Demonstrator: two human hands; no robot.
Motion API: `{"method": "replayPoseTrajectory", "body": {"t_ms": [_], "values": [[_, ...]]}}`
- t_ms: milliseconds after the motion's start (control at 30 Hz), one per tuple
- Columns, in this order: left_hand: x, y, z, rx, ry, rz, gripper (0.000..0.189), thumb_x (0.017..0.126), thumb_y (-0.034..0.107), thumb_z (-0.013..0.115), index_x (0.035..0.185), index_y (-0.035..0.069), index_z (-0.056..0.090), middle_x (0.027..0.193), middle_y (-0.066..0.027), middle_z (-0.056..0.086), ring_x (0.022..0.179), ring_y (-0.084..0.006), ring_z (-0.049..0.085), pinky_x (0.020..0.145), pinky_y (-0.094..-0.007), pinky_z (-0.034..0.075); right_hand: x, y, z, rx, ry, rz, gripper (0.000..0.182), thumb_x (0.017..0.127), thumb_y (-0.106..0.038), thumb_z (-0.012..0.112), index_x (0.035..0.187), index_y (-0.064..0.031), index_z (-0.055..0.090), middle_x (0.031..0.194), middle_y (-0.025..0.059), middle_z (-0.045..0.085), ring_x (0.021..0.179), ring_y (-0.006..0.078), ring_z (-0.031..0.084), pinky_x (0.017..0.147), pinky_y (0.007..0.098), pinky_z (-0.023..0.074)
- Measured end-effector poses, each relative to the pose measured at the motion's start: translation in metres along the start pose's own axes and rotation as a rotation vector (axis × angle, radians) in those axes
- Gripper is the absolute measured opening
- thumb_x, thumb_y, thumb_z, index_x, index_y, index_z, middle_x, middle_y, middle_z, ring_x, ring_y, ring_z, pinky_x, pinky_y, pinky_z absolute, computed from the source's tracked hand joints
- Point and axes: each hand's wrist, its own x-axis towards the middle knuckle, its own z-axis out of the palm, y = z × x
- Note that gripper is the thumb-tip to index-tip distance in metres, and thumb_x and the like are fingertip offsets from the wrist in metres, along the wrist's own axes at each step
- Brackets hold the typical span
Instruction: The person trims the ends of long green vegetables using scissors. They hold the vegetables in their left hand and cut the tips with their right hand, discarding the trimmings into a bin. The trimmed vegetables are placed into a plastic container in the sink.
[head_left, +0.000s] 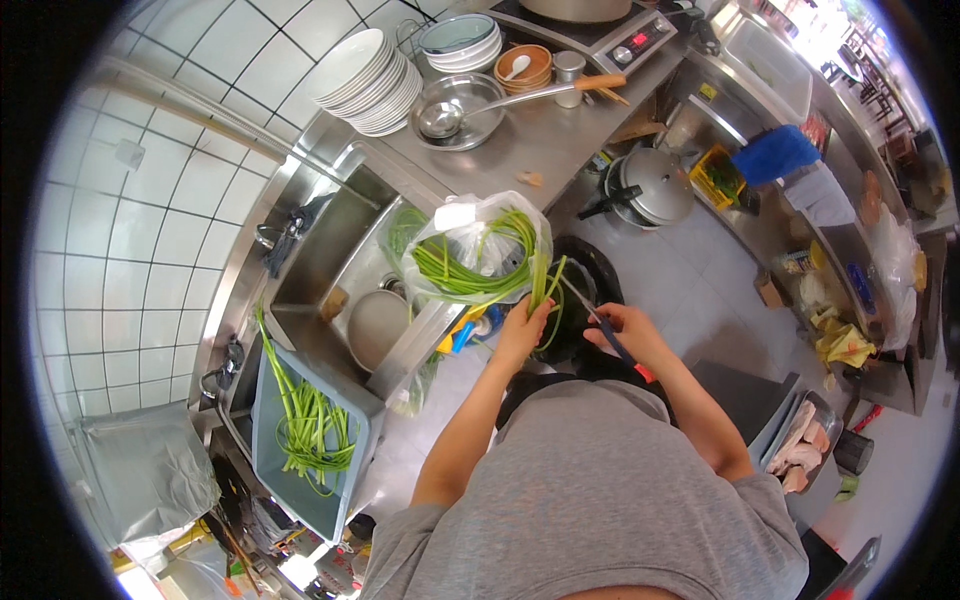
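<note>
My left hand (523, 328) grips a small bunch of long green stalks (541, 281), which look like garlic scapes. Their upper ends lean against a clear plastic bag (442, 281) that holds a coiled bundle of the same stalks (472, 279). In my right hand (628, 330) is a slim cutting tool (616, 343) with a metal blade and a dark, red-ended handle; whether it is a knife or scissors I cannot tell. Its blade points at the stalk ends, just right of my left hand. Beneath both hands sits a black bin (611, 270) on the floor.
On my left, a grey-blue plastic crate (367, 409) holds more stalks (315, 427). A steel sink (330, 262) contains a round pan (375, 330). Plates (367, 82) and a ladle (442, 120) in a bowl stand on the counter ahead. A pressure cooker (656, 187) is at right.
</note>
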Motion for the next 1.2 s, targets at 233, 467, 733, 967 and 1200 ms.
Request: {"method": "replayPoseTrajectory", "body": {"t_ms": [233,467,733,967,1200], "values": [[-0.008,0.003,-0.014,0.365,-0.043,0.223,0.021,0.091,0.020,0.052,0.102,0.003,0.059,0.070,-0.0046,0.055,0.062,-0.0125,0.051,0.056,-0.0273,0.041,-0.007,-0.039,0.001,-0.413,-0.037,-0.273,0.039,0.068,-0.039,0.075,0.091,-0.0092,0.064,0.067,0.0086,0.061,0.064,0.0286,0.061,0.059,0.0362,0.0477],[-0.017,0.012,-0.016,0.418,-0.059,0.230,0.021,0.090,0.019,0.052,0.102,0.004,0.060,0.077,-0.0078,0.058,0.070,-0.0183,0.055,0.063,-0.0304,0.042,-0.011,-0.044,0.003,-0.445,-0.078,-0.262,0.040,0.068,-0.039,0.075,0.092,-0.0095,0.064,0.068,0.0090,0.062,0.064,0.0296,0.062,0.059,0.0367,0.0475],[-0.024,0.028,-0.014,0.383,-0.156,0.138,0.019,0.090,0.017,0.054,0.102,0.003,0.057,0.068,-0.0040,0.055,0.059,-0.0122,0.051,0.055,-0.0269,0.041,-0.016,-0.038,0.005,-0.302,-0.052,-0.149,0.043,0.067,-0.037,0.077,0.094,-0.0061,0.066,0.065,0.0108,0.061,0.058,0.0252,0.059,0.057,0.0337,0.0457],[-0.026,0.034,-0.016,0.281,-0.293,0.108,0.021,0.093,0.018,0.051,0.109,0.004,0.054,0.063,0.0025,0.046,0.053,-0.0064,0.043,0.051,-0.0214,0.038,-0.007,-0.002,0.006,0.090,0.113,-0.116,0.040,0.070,-0.032,0.077,0.093,-0.0015,0.064,0.060,0.0065,0.058,0.054,0.0107,0.050,0.053,0.0274,0.0410],[-0.027,0.033,-0.016,0.045,-0.339,0.044,0.029,0.099,0.028,0.039,0.114,0.007,0.051,0.061,0.0035,0.041,0.054,-0.0061,0.039,0.050,-0.0213,0.035,-0.011,-0.021,-0.012,0.252,0.125,-0.072,0.033,0.077,-0.024,0.073,0.098,-0.0044,0.057,0.072,0.0010,0.059,0.061,0.0087,0.050,0.053,0.0239,0.0394]]}}
